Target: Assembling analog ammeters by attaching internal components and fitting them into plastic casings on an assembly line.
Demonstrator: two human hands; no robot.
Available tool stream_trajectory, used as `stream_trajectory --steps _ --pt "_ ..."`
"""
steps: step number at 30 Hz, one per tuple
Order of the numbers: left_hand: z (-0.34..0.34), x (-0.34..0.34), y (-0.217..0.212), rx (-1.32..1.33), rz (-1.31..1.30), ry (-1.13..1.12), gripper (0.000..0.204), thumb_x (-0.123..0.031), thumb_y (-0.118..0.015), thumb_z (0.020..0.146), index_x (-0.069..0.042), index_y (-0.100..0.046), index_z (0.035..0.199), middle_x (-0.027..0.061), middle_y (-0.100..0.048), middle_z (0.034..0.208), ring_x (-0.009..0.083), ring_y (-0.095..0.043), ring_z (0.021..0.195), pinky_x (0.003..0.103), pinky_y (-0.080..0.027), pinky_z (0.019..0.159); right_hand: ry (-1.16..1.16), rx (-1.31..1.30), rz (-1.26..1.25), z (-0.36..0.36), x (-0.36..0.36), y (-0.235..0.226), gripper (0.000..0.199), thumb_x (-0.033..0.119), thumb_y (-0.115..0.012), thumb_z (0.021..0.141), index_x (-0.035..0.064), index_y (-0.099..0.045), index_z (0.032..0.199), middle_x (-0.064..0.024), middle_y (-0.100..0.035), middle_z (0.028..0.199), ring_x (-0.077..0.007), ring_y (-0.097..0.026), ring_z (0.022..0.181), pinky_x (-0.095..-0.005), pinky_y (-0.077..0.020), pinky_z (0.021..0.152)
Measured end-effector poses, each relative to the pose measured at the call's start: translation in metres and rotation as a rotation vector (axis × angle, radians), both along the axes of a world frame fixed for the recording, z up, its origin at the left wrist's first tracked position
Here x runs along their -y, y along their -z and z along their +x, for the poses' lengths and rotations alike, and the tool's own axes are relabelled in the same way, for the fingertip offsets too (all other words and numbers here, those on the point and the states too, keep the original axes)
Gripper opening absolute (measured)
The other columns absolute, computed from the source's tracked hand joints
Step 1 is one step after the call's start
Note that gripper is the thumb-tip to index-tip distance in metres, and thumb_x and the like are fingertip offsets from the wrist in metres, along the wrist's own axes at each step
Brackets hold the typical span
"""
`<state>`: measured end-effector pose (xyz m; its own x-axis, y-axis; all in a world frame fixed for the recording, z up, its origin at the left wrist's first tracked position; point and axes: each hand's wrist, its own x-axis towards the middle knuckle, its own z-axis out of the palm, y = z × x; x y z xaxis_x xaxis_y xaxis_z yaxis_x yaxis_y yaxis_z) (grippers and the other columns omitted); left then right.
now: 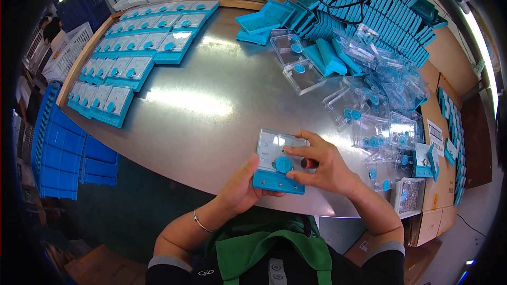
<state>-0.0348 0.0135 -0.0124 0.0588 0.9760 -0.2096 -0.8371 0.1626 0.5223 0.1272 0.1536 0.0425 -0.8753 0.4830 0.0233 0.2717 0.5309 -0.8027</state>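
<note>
My left hand [241,183] grips a small teal box with a clear cover [270,145] by its left side and lower edge. A round teal knob [283,165] sits on the cover, and small metal screws show along the teal lower strip [278,183]. Over the box's right side is my right hand [327,166], its index finger on the cover and its thumb near the lower right corner. Inside that hand is a tool with a red and black handle [309,163]; the rest of it is hidden, so its kind cannot be told.
Rows of covered teal boxes [142,45] lie at the far left of the metal table [211,142]. Clear covers with knobs [372,132] are heaped at the right, below stacked teal trays [375,5]. A white bin of small parts [409,196] and a cardboard box [438,179] stand at the right edge.
</note>
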Motion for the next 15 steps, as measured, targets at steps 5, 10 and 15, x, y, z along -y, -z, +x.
stream_trajectory --steps 5,10,15 --pt "-0.004 -0.001 0.003 -0.201 -0.010 0.035 0.056 -0.028 -0.063 0.085 -0.001 -0.038 0.127 0.0125 -0.057 0.112 0.0221 -0.062 0.095 0.036 -0.057 0.071 0.103 -0.123 0.231 0.002 0.016 -0.008 0.048 0.016 -0.076 0.070 0.0072 -0.061 0.115 -0.0177 -0.049 0.122 -0.0122 -0.054 0.060 -0.0241 -0.0475 0.057" --pt "0.001 0.009 -0.003 -0.177 0.098 -0.011 0.056 -0.021 -0.064 0.082 0.002 -0.039 0.126 0.0146 -0.056 0.112 0.0241 -0.062 0.094 0.036 -0.056 0.068 0.397 -0.263 -0.589 0.030 0.019 0.013 0.027 0.006 -0.061 0.081 0.0002 -0.060 0.107 -0.0094 -0.056 0.091 -0.0061 -0.046 0.050 -0.0212 -0.0355 0.043" --pt "0.016 0.011 -0.013 -0.194 0.128 -0.025 0.055 -0.020 -0.065 0.082 0.002 -0.040 0.125 0.0139 -0.056 0.113 0.0228 -0.062 0.093 0.036 -0.055 0.071 0.272 -0.230 -1.112 0.029 0.046 0.039 0.016 0.010 -0.054 0.087 -0.0014 -0.059 0.097 -0.0041 -0.055 0.065 -0.0047 -0.043 0.046 -0.0187 -0.0292 0.039"
